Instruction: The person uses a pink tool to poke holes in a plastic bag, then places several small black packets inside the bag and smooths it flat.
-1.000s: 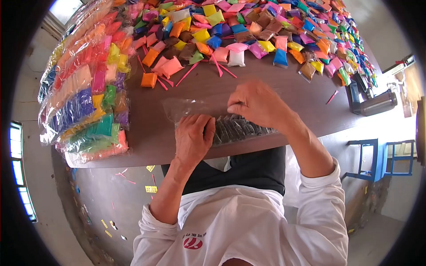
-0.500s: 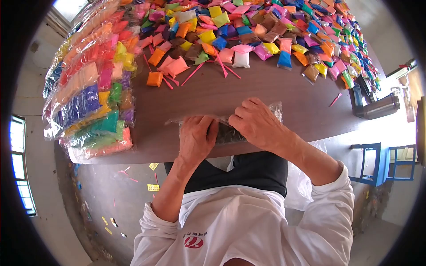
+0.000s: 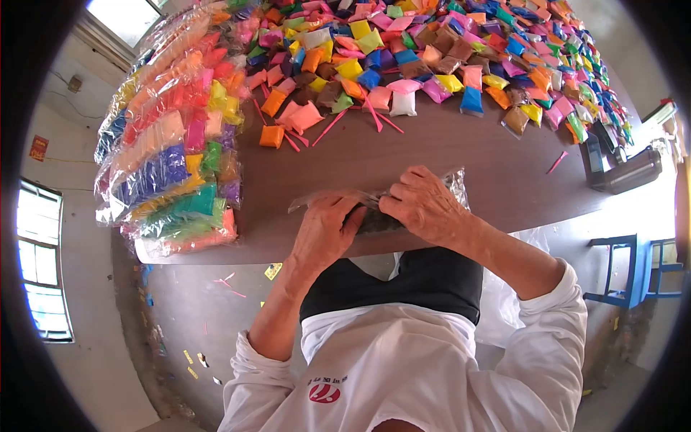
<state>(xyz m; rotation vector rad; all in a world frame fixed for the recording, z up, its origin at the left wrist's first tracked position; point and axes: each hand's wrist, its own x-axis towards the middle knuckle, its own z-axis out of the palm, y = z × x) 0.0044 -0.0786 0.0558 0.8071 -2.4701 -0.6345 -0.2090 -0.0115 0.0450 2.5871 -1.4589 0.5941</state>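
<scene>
Low in the centre of the frame, both hands are working on a clear plastic bag (image 3: pixel 403 205) packed with dark sachets, which is lying near the front edge of the brown bench (image 3: pixel 446 144). The left hand (image 3: pixel 324 227) is pressing down on the bag's left part, its fingers (image 3: pixel 344 213) curled together over the film. The right hand (image 3: pixel 425 205) is covering the middle of the bag, its fingers (image 3: pixel 394 204) bunched and pinching the plastic right beside the left ones, so the two hands are almost touching.

To handle this well, the film probably wants to be pulled taut between the two pinches while the bag's weight is staying on the bench, so the dark sachets are not sliding towards the open end or over the edge.

At the left of the frame, filled bags of coloured sachets (image 3: pixel 169 165) are lying stacked. Across the top, loose coloured sachets (image 3: pixel 432 50) are spreading in a heap, with pink sticks (image 3: pixel 331 126) scattered at its near edge.
</scene>
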